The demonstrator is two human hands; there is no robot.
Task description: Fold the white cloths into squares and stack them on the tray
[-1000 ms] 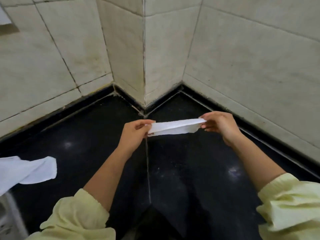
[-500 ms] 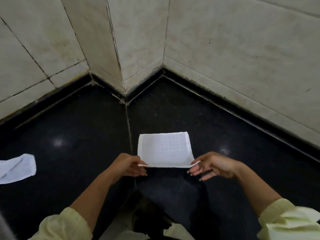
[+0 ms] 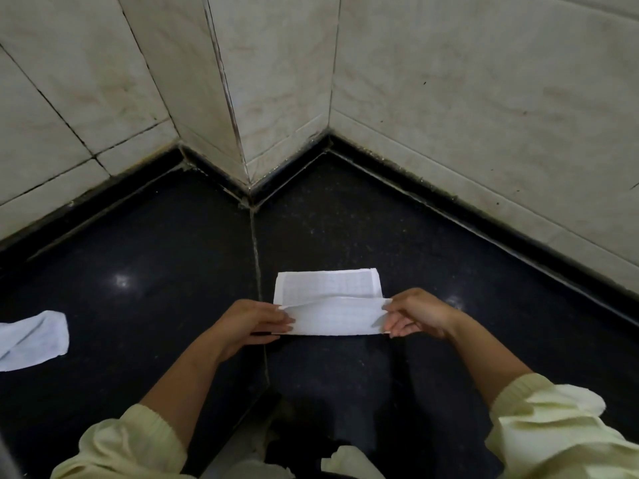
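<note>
A white cloth (image 3: 328,288) is seen lying on the black desk (image 3: 138,271), in front of the corner where the pale tiled walls (image 3: 449,98) meet, and just to the right of the thin seam that runs across the desk from that corner. The cloth is partly folded: its near part is turned up and over toward the far edge, so that a crease is formed along the near side, while a strip at the far side is left uncovered and flat on the desk. The turned-over flap is held at its two ends. Its left corner is pinched by the left hand (image 3: 249,319), whose fingers (image 3: 276,318) are curled onto the flap's edge, with the hand lying across the seam. Its right corner is pinched by the right hand (image 3: 418,312), whose fingers (image 3: 390,307) are closed on the edge from the other side, the lower ones being spread toward the crease. The flap is thus stretched between the two hands and slightly raised in the middle, where a shallow sag can be made out along its free edge. Both forearms are bare, and pale yellow sleeves (image 3: 553,420) are pushed back toward the elbows. A second white cloth (image 3: 31,340) is found crumpled and unfolded at the left border of the view, well apart from both hands and cut off by the picture's edge.
</note>
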